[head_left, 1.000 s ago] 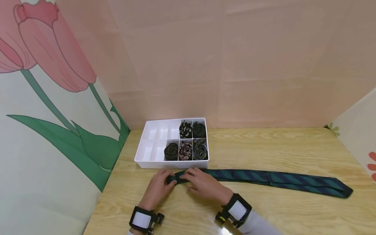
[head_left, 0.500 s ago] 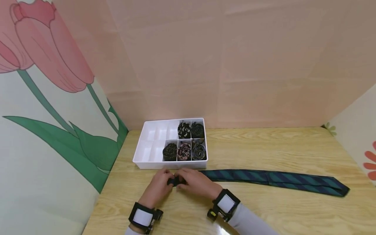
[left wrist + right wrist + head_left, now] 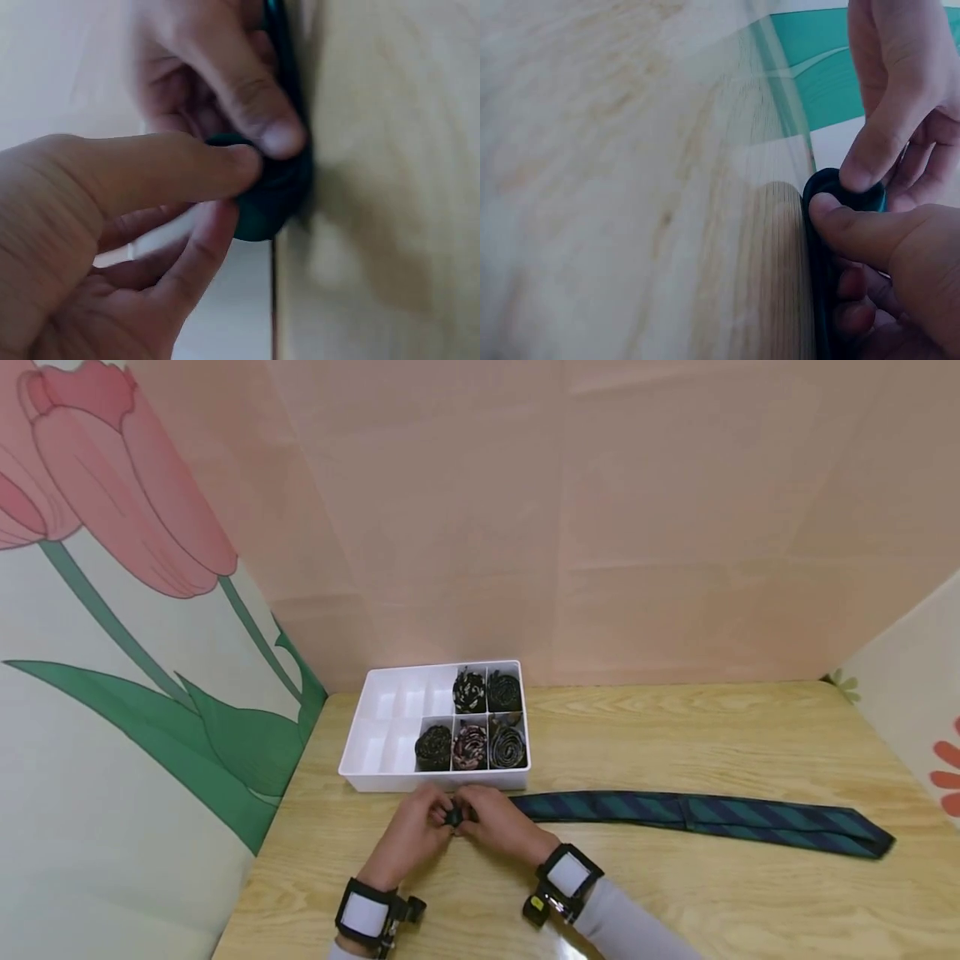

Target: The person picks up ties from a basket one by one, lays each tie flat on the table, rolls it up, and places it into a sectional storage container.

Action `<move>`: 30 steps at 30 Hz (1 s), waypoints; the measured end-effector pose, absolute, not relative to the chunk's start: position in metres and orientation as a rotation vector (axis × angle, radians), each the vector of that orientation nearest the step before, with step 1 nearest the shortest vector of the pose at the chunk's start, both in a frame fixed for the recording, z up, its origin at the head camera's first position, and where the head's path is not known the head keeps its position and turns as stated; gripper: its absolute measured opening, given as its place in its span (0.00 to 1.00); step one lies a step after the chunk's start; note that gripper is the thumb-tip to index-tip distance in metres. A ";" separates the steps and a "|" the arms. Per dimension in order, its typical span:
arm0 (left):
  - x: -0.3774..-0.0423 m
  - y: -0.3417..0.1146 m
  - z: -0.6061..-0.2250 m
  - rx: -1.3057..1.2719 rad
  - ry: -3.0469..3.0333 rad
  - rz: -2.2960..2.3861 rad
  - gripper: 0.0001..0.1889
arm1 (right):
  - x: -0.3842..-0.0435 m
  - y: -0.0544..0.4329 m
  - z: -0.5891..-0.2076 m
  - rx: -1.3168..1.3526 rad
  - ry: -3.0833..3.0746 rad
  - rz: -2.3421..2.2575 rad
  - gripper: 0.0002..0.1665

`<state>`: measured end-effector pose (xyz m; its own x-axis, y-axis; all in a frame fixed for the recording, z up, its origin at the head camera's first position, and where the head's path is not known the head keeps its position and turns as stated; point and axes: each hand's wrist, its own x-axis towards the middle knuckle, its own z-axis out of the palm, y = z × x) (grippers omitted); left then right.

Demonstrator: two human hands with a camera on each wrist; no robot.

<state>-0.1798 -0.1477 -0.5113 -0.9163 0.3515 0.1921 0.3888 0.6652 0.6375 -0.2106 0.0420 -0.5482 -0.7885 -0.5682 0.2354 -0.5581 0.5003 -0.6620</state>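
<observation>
A dark green and navy striped necktie (image 3: pixel 630 807) lies lengthwise on the table, its wide pointed end at the far right. Its left end is wound into a small coil (image 3: pixel 262 214), held between both hands just in front of the white box. My left hand (image 3: pixel 415 831) pinches the coil from the left with thumb and fingers. From the right, my right hand (image 3: pixel 504 827) grips it, thumb pressed at the coil's edge in the right wrist view. Part of the coil is covered by fingers.
A white divided box (image 3: pixel 360 782) stands behind the hands. Several rolled neckties, such as a dark one (image 3: pixel 433 748), fill its right-hand compartments. Pink cloth hangs at the back, and a tulip-printed panel (image 3: pixel 150 693) borders the wooden table (image 3: pixel 675 735) on the left.
The tie's left end has gone from nearly flat to a small coil. My right hand has moved left, closer to my left hand. The rest of the tie lies almost where it was.
</observation>
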 end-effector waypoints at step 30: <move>-0.178 -0.133 -0.518 -0.815 -2.863 -0.962 0.19 | -0.197 0.076 -0.530 -0.987 2.917 -0.737 0.24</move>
